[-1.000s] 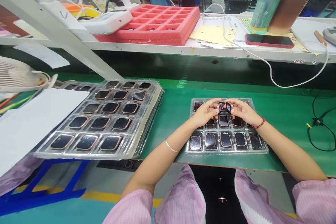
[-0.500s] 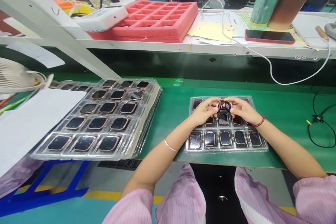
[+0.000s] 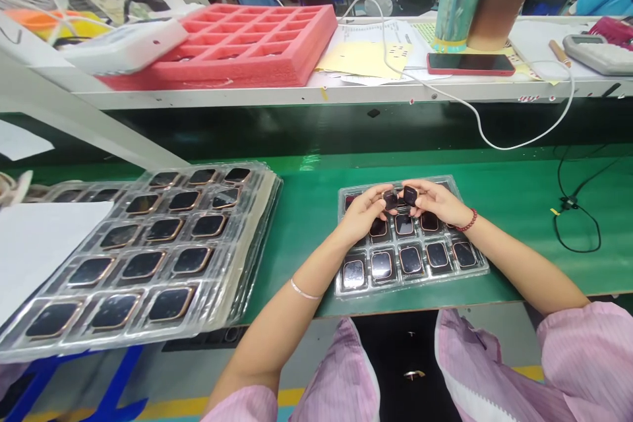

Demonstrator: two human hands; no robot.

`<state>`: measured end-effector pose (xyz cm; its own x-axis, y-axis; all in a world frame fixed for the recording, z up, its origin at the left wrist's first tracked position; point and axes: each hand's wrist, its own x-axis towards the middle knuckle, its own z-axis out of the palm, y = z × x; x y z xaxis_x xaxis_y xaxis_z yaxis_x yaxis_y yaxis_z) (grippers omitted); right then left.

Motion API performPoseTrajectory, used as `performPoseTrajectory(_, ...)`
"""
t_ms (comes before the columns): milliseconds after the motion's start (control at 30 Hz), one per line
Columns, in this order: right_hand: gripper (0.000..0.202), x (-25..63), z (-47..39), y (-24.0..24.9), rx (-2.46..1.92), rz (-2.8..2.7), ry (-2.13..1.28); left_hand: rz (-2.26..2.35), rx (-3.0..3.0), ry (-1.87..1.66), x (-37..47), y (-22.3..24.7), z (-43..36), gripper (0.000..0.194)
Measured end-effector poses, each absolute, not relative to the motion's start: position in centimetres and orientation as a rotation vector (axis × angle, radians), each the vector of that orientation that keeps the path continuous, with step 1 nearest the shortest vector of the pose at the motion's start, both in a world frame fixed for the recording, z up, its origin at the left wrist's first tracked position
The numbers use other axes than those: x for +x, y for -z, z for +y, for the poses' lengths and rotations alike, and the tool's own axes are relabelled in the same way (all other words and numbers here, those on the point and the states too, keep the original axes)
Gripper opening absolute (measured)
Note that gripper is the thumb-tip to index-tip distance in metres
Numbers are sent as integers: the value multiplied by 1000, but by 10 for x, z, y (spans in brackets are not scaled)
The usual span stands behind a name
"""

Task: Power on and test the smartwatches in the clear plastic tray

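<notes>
My left hand (image 3: pixel 363 211) is closed on a small dark square watch face (image 3: pixel 390 199) with a thin coppery rim. In the fingertips of my right hand (image 3: pixel 438 201) is a second dark square watch piece (image 3: pixel 410 195), close beside the first with a small gap between them. Both hands are above a clear plastic tray (image 3: pixel 368 291) on the green bench. Rows of square watch faces (image 3: pixel 411 260) sit in its pockets, and my hands hide part of the far rows.
A stack of clear trays (image 3: pixel 236 277) filled with watch faces stands on the left, partly under white paper (image 3: pixel 44 237). On the shelf above are a pink foam tray (image 3: pixel 301 69), a phone (image 3: pixel 469 64) and a teal cup (image 3: pixel 457 10). A black cable (image 3: pixel 576 247) lies at right.
The view has swung to the right, so the bench things appear further left. The two held pieces, earlier tilted toward each other, now turn their dark faces toward me.
</notes>
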<state>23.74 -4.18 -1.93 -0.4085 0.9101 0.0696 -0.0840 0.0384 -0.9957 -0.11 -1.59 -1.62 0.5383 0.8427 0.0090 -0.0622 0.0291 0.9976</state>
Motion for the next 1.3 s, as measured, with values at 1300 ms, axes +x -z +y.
performPoseTrajectory(1300, 37, 291, -40, 15, -1651, -2146, 17, 1196, 2492, -500, 68, -13, 0, 25)
